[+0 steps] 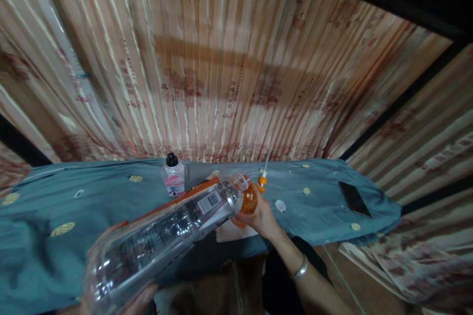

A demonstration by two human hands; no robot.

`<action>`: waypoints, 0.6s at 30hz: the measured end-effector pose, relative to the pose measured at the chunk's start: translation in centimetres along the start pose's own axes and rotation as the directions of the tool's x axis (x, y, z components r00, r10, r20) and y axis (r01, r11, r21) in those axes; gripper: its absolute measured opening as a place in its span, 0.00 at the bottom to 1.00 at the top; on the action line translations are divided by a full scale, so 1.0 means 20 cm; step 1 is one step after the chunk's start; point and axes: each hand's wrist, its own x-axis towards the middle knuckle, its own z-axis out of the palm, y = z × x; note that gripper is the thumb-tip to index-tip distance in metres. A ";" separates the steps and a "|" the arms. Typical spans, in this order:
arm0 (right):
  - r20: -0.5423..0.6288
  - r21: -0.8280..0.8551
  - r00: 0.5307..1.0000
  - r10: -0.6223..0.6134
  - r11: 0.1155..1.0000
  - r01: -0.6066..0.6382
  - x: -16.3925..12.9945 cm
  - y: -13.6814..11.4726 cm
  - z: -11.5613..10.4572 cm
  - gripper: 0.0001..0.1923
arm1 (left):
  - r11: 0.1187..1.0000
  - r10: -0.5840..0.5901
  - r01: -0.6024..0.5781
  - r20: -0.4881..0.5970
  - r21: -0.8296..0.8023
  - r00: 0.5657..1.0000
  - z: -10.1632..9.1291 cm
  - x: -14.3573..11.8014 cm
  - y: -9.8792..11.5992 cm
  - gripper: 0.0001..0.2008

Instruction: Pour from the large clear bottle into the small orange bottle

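My left hand point(142, 300) is wrapped around the base of a large clear plastic bottle point(158, 236) with a printed label. The bottle is tilted, its neck pointing up and to the right. My right hand point(263, 214) grips a small orange bottle point(250, 199) whose mouth meets or nearly meets the large bottle's neck; I cannot tell whether they touch. Liquid inside the large bottle is hard to make out. Just beyond my right hand lies an orange pump top point(262, 183) with a thin tube. Below the orange bottle is a pale sheet point(232, 234).
A clear bottle with black cap and pink label point(174, 177) stands at the back. On the right are a white round cap point(280, 205) and a black phone point(354, 199). All rest on a teal patterned cloth point(121, 197). Patterned curtains point(221, 59) hang behind; dark bars frame the sides.
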 end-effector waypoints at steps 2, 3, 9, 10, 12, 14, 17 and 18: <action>-0.002 -0.009 1.000 0.008 1.000 -0.008 0.00 0.00 0.00 0.43 | 0.998 -0.057 0.057 -0.001 -0.032 0.998 0.01 -0.01 0.01 0.44; -0.004 -0.012 1.000 0.010 1.000 -0.010 0.00 0.00 0.00 0.43 | 0.997 -0.072 0.072 -0.005 -0.039 0.997 0.01 -0.01 0.02 0.44; -0.007 -0.020 1.000 -0.013 1.000 0.013 0.00 0.01 0.00 0.44 | 0.998 -0.021 0.020 -0.022 -0.061 1.000 0.00 0.00 -0.04 0.45; -0.007 -0.021 1.000 -0.014 1.000 0.014 0.00 0.01 0.00 0.45 | 0.997 -0.042 0.041 -0.015 -0.069 0.999 0.00 0.00 -0.05 0.46; -0.007 -0.012 1.000 -0.012 1.000 0.012 0.00 0.01 0.01 0.45 | 0.992 -0.099 0.098 -0.002 -0.076 0.995 -0.01 -0.01 -0.08 0.46; -0.008 0.001 1.000 -0.011 1.000 0.011 0.00 0.01 0.01 0.45 | 0.985 -0.152 0.153 0.022 -0.079 0.988 -0.02 -0.01 -0.08 0.45; -0.017 -0.004 1.000 -0.018 1.000 0.018 0.00 0.02 0.01 0.46 | 0.982 -0.163 0.164 0.015 -0.096 0.987 -0.02 -0.02 -0.06 0.40; -0.020 -0.010 1.000 -0.021 1.000 0.021 0.00 0.02 0.01 0.46 | 0.984 -0.153 0.152 0.001 -0.096 0.988 -0.01 -0.02 -0.04 0.39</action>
